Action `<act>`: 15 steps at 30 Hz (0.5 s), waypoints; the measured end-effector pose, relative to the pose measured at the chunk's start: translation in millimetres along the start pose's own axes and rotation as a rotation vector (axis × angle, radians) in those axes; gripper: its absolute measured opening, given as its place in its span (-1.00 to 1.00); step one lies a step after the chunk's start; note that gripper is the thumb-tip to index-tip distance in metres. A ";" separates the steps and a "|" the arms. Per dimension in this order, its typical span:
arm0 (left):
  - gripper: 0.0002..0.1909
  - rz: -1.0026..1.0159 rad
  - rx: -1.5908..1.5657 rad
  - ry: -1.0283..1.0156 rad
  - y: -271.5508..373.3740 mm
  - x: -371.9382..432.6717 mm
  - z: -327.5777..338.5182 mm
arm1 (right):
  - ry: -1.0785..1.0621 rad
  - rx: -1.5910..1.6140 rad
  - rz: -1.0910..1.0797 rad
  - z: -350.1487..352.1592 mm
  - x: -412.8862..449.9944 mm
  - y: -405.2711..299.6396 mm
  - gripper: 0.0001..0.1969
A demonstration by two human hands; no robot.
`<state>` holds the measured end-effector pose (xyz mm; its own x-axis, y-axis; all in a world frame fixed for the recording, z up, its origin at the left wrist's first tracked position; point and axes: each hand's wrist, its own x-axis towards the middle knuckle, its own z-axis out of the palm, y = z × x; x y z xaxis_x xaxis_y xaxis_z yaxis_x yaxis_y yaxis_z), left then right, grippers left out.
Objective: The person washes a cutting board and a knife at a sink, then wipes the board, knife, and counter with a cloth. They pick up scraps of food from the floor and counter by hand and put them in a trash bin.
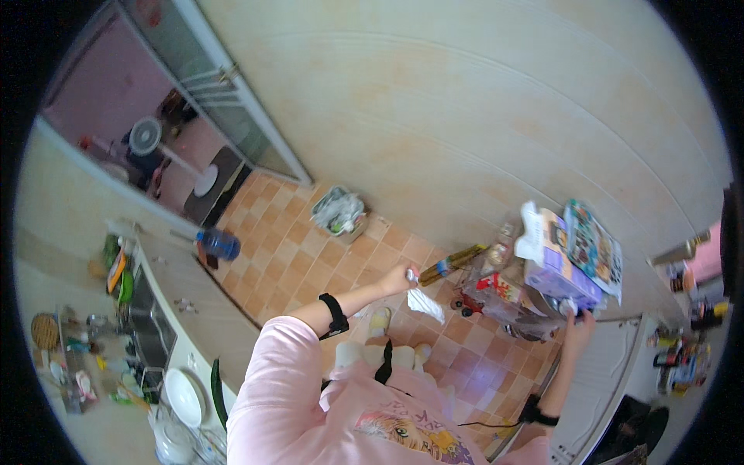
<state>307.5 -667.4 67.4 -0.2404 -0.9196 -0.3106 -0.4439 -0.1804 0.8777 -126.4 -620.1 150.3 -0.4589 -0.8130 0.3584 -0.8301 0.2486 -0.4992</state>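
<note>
My left hand (400, 279) is closed on a crumpled white cloth or tissue (425, 306), which hangs down over the tiled floor. Just beyond that hand stands a bundle of long greenish-brown stalks (450, 264) with a blue band. At the right, my right hand (578, 322) is at the near edge of a loaded rack, its fingers at a small whitish thing (564, 306); whether they grip it is not clear. On the rack lie a purple and orange carton (555, 261) and a teal printed bag (594, 247), with clear plastic bags (494, 290) below.
A lined waste bin (340, 215) stands by the wall. A blue water bottle (219, 244) is beside the left cabinets. The left counter holds a sink (152, 325), a white plate (185, 397) and a cucumber (218, 392). Bottles (677, 357) and a stove (625, 430) are at right.
</note>
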 end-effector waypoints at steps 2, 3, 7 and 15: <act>-0.76 -0.049 0.025 0.091 -22.0 -12.5 -17.8 | 0.248 0.145 -0.026 -2.0 -21.8 -17.4 -0.73; -0.74 -0.071 0.063 0.146 -32.9 -14.6 -25.1 | 0.133 0.251 -0.024 3.8 -39.4 -21.6 -0.77; -0.72 -0.064 -0.073 0.206 -79.8 -15.3 -35.5 | -0.719 0.540 0.071 75.3 -102.4 -108.1 -0.82; -0.67 -0.115 -0.320 0.196 -111.9 1.7 -90.3 | -1.308 0.555 0.053 262.6 -172.1 -273.9 -0.70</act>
<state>434.6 -680.3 1.6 -0.0213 -0.9308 -0.3648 -0.1589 -0.3571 0.9205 263.1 -686.5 18.2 0.3876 -0.7786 -0.4935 -0.4507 0.3069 -0.8382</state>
